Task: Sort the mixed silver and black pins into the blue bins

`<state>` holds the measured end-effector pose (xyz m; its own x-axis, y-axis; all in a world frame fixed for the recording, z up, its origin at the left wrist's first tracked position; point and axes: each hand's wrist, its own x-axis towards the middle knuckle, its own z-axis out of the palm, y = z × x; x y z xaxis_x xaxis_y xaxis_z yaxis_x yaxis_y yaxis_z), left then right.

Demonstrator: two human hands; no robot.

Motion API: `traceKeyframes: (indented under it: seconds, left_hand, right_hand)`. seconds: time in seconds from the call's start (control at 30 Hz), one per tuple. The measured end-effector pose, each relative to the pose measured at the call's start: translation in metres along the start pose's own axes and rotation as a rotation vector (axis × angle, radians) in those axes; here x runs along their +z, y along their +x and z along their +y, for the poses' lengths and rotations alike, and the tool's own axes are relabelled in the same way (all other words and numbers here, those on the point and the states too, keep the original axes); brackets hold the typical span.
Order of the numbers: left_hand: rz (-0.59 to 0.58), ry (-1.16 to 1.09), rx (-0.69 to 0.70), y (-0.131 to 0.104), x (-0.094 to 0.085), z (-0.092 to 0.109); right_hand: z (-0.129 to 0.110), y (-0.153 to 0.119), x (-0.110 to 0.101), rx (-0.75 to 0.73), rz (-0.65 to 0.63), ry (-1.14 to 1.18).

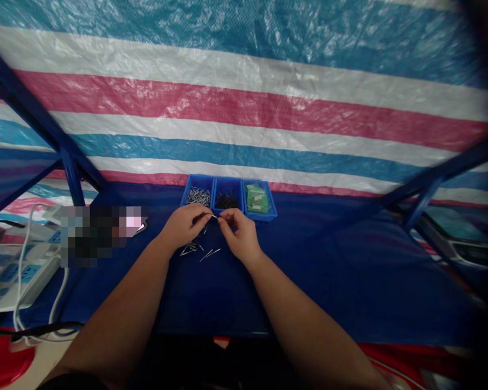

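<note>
My left hand [190, 223] and my right hand [239, 230] meet just in front of the blue bins, fingertips pinched on a thin, light-coloured pin [214, 216] between them. Its details are too small to tell. Several loose metal pins [190, 248] lie on the blue table under my left hand, and a few more [210, 254] lie a little to the right. Behind my hands stand three joined blue bins: silvery pins [198, 196] fill the left one, small dark parts [226, 200] lie in the middle one, and green-and-white pieces [257, 199] are in the right one.
White power strips [32, 279] with cables sit at the left edge of the blue table [317, 271], beside a blurred-out patch. Blue metal frame bars [71, 173] rise at both sides. A striped plastic sheet [244, 103] hangs behind the table.
</note>
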<state>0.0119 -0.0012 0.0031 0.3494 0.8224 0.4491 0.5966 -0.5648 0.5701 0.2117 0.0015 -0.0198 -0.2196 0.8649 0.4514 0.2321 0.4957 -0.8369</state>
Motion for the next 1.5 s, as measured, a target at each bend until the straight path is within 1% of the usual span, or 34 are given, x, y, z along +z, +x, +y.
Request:
traceKeyframes:
  seconds: [0.07,0.1,0.17,0.2,0.27,0.3,0.37,0.43,0.53,0.67,0.83,1.03,1.2,1.37,1.5]
  left_hand:
    - [0.134,0.006,-0.04,0.0,0.001,-0.002]
    - [0.218,0.015,-0.091,-0.001,0.001,-0.004]
    - [0.349,0.06,-0.242,-0.002,0.0,-0.009]
    - [0.375,0.097,-0.322,-0.002,-0.001,-0.012]
    - [0.36,0.167,-0.426,-0.003,-0.002,-0.016]
    - [0.345,0.188,-0.442,-0.004,-0.003,-0.017]
    - [0.338,0.2,-0.43,-0.004,-0.004,-0.017]
    - [0.344,0.193,-0.409,-0.004,-0.004,-0.015]
    - [0.323,0.169,-0.397,-0.003,-0.003,-0.012]
    - [0.294,0.122,-0.367,-0.003,-0.001,-0.013]
    - [0.281,0.103,-0.362,-0.003,0.001,-0.016]
    - [0.266,0.085,-0.345,-0.003,0.002,-0.015]
    - [0.227,0.094,-0.352,-0.003,0.001,-0.014]
    - [0.216,0.098,-0.328,-0.002,0.001,-0.014]
    - [0.223,0.074,-0.326,-0.002,0.0,-0.013]
  right_hand:
    - [0.0,0.0,0.0,0.005,0.013,0.004]
    - [0.0,0.0,-0.001,0.009,0.014,0.0]
    - [0.0,0.0,-0.003,0.013,-0.025,-0.031]
    - [-0.001,0.001,-0.005,0.006,-0.069,-0.063]
    - [-0.003,0.002,-0.009,-0.035,-0.204,-0.15]
    - [-0.005,0.002,-0.011,-0.068,-0.284,-0.197]
    - [-0.006,0.003,-0.014,-0.129,-0.433,-0.274]
    - [-0.007,0.002,-0.015,-0.161,-0.549,-0.326]
    - [-0.006,0.001,-0.015,-0.162,-0.648,-0.399]
    - [-0.004,0.001,-0.013,-0.138,-0.668,-0.444]
    - [-0.005,0.002,-0.015,-0.138,-0.653,-0.404]
    - [-0.01,0.002,-0.023,-0.146,-0.768,-0.352]
    - [-0.011,-0.002,-0.017,-0.161,-0.814,-0.316]
    - [-0.009,-0.003,-0.01,-0.176,-0.797,-0.344]
    - [-0.01,-0.001,-0.012,-0.186,-0.761,-0.325]
